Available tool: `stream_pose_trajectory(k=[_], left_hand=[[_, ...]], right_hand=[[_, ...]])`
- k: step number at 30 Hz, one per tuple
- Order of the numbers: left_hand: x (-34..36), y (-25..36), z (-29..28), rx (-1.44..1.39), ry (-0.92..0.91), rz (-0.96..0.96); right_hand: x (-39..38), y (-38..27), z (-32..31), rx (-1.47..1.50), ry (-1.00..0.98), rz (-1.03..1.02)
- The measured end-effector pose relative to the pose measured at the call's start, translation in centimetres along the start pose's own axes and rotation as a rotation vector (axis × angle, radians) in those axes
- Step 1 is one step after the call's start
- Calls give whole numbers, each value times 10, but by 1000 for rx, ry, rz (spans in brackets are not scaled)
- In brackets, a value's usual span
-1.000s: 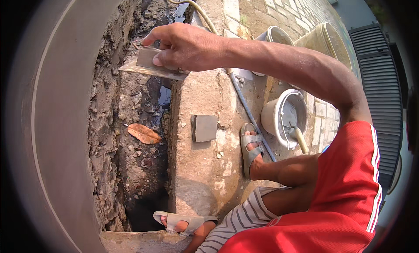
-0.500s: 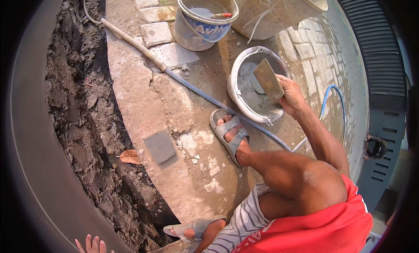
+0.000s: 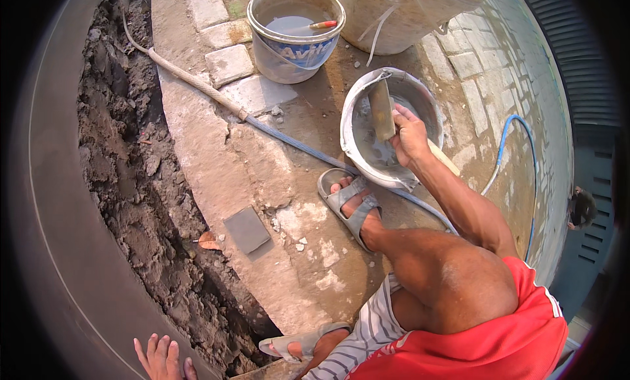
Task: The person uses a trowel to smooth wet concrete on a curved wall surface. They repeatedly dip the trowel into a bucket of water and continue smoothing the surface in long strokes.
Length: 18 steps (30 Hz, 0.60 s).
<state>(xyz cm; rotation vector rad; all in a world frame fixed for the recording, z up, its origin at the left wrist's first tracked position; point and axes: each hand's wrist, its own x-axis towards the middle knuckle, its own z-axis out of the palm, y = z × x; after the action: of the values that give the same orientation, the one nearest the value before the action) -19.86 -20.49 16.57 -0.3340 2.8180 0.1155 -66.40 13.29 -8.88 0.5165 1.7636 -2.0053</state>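
Observation:
My right hand (image 3: 411,136) is closed on the end of a flat, brownish rectangular plate (image 3: 380,110), tilted on edge over a round whitish bucket (image 3: 349,127). Wet grey mortar (image 3: 374,140) lies inside this bucket. Beside my wrist, a pale handle-like stick (image 3: 443,158) shows at the bucket rim; what it belongs to is hidden. At the lower left, my left hand (image 3: 164,360) has its fingers spread, with nothing in them, near the smooth grey wall (image 3: 62,216). Whether it touches the wall I cannot tell.
A bucket of cloudy water (image 3: 295,52) holds a red-tipped tool (image 3: 323,24); a larger tub (image 3: 394,19) stands beside it. The hose (image 3: 295,142) crosses the ground past my sandalled foot (image 3: 351,203). A grey square tile (image 3: 247,230) lies near the muddy trench (image 3: 141,203).
My right hand has shifted left over the bucket, and the plate has turned more upright and edge-on. My left hand has come further into view. The whole view has shifted slightly.

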Motion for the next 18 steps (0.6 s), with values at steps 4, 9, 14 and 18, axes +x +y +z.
stream_pose_trajectory(k=[4, 9, 14, 18], left_hand=[[-4, 0, 4, -8, -11, -15], [-13, -5, 8, 23, -55, -41], [-19, -6, 12, 12, -50, -52], [-20, -4, 12, -4, -40, -53]], right_hand=[[7, 12, 1, 30, 5, -14], [7, 18, 3, -17, 57, -21], [7, 23, 4, -11, 36, 10], [1, 24, 3, 40, 16, 73]])
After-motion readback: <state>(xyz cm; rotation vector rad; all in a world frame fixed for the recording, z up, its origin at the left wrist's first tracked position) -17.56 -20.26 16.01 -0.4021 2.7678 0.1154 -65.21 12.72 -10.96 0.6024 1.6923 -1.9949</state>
